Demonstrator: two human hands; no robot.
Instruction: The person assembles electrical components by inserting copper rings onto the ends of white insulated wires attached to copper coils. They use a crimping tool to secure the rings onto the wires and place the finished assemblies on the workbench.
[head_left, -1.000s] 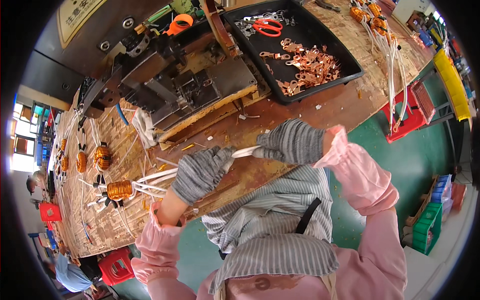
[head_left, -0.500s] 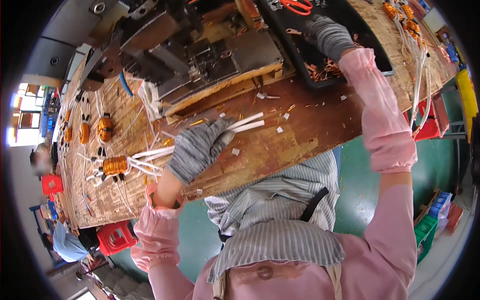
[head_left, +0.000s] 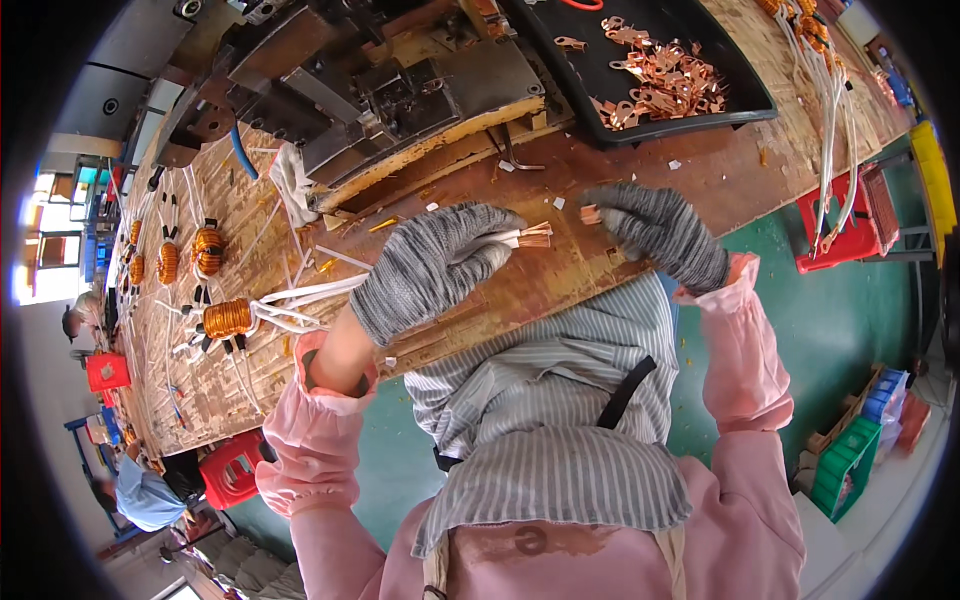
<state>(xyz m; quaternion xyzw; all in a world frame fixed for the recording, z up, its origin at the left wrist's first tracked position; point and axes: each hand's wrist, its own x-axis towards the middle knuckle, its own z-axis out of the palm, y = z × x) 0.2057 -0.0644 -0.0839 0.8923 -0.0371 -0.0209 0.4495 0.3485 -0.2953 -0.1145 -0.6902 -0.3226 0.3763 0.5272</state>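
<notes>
Both hands wear grey knitted gloves. My left hand (head_left: pixel 425 265) is closed around a bundle of white wires (head_left: pixel 318 294) whose stripped copper ends (head_left: pixel 535 236) stick out to the right. At their other end the wires run to an orange-wound coil (head_left: pixel 228 318) lying on the bench. Just right of the bare strands, my right hand (head_left: pixel 660 232) pinches a copper terminal lug (head_left: pixel 591 213), its short tube end showing past the fingers. A small gap separates lug and strands. The rest of the lug is hidden by the glove.
A black tray (head_left: pixel 690 125) with many copper lugs stands at the far right. A dark metal press (head_left: pixel 400 110) fills the back middle. More wound coils (head_left: pixel 208 250) lie at left, others (head_left: pixel 812 35) at far right. A bent metal rod (head_left: pixel 515 155) lies by the press.
My right hand has come back from the tray toward the left hand, now with a copper lug. The wire ends in my left hand are drawn together, with less white showing.
</notes>
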